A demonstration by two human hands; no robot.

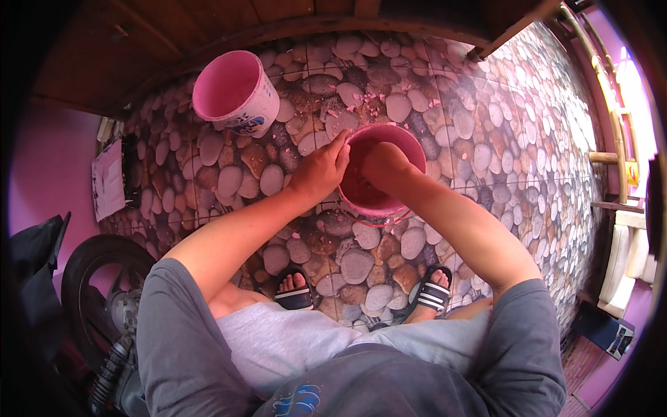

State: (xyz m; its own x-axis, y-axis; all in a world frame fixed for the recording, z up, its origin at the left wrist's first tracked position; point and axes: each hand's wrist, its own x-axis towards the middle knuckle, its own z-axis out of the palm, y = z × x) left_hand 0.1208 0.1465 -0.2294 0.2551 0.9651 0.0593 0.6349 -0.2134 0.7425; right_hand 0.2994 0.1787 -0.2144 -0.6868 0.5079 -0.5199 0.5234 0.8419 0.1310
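Note:
A pink bucket with a reddish inside stands on the floor in front of me. My left hand grips its left rim, fingers along the edge. Reaching down into the bucket is my right hand; its fingers are hidden below the wrist, so I cannot tell what they hold. The bucket's thin red handle hangs down on the side nearest me. Farther off to the left, a larger white bucket with a pink inside and a blue print leans slightly in view.
Pink flakes lie scattered on the pebble-patterned floor beyond the bucket. Wooden furniture spans the far edge. A motorcycle wheel stands at the lower left, near a paint-stained panel. At right is a bamboo frame.

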